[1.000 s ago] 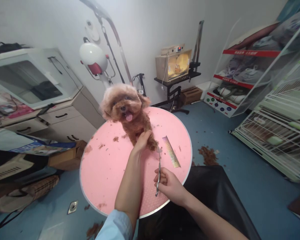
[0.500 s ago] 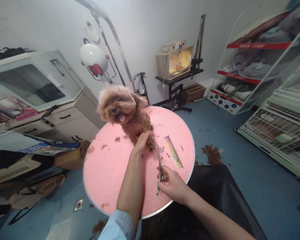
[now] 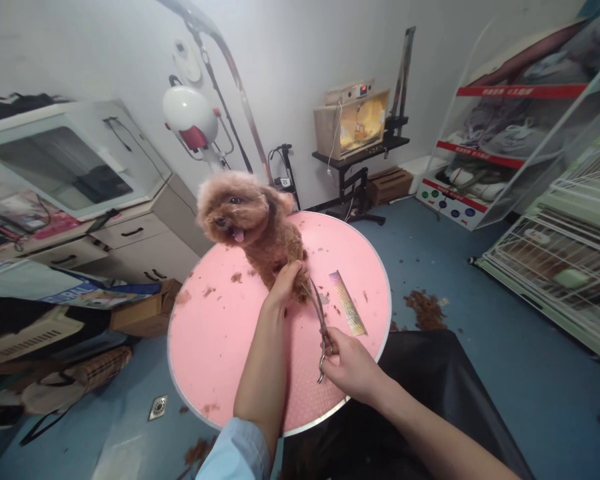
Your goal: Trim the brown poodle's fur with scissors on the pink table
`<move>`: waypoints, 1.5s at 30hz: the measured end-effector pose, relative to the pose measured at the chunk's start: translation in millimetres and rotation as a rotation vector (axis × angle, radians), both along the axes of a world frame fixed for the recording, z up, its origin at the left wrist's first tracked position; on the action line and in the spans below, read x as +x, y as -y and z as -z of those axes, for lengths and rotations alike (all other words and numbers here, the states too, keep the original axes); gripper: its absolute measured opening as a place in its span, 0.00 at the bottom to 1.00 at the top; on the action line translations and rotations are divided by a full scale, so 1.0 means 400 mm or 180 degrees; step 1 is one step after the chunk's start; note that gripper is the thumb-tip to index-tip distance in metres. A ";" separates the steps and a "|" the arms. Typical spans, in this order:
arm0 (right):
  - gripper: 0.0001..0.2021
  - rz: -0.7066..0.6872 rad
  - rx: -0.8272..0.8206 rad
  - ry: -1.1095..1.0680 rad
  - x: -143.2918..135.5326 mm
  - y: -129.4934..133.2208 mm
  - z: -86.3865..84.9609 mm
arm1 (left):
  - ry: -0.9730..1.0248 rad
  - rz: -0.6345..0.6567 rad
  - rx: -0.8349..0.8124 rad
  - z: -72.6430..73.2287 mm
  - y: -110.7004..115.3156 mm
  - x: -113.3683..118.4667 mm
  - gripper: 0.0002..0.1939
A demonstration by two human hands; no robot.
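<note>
A curly brown dog (image 3: 267, 230), tongue out and head turned to the left, is on a round pink table (image 3: 220, 347). My left hand (image 3: 286, 281) is closed around one of its front legs, though the fingertips are partly hidden by fur. In my right hand (image 3: 347, 360) are curved metal scissors (image 3: 321, 313), gripped at the handles. Their blades reach up along the right side of the held leg. To the right of the scissors lies a metallic, gold-and-purple comb (image 3: 349, 303), flat on the table.
Brown hair clumps (image 3: 236, 277) dot the table, and a larger pile of hair (image 3: 424, 309) is on the floor. A curved metal arm (image 3: 240, 87) rises behind the dog. At right stand a wire cage (image 3: 555, 267) and a shelf rack (image 3: 525, 160).
My right hand and the scissors have shifted slightly right and up. The dog's head has turned a little further left. My left hand keeps its hold on the leg.
</note>
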State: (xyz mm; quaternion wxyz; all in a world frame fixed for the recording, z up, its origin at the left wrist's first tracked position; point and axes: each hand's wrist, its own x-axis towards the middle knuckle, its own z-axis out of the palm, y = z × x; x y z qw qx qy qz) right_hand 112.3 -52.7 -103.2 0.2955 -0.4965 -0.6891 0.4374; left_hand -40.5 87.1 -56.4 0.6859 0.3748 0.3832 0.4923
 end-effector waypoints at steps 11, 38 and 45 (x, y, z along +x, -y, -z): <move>0.15 0.0374 0.0053 -0.0876 -0.082 0.015 0.026 | 0.0581 -0.0222 -0.0168 -0.022 0.006 0.047 0.18; 0.10 0.0749 0.0113 -0.1025 -0.113 -0.004 0.049 | 0.0880 -0.0927 -0.0509 -0.065 0.031 0.103 0.15; 0.10 0.0652 -0.0121 -0.1302 -0.119 -0.004 0.049 | 0.0894 -0.0961 -0.0501 -0.068 0.036 0.110 0.17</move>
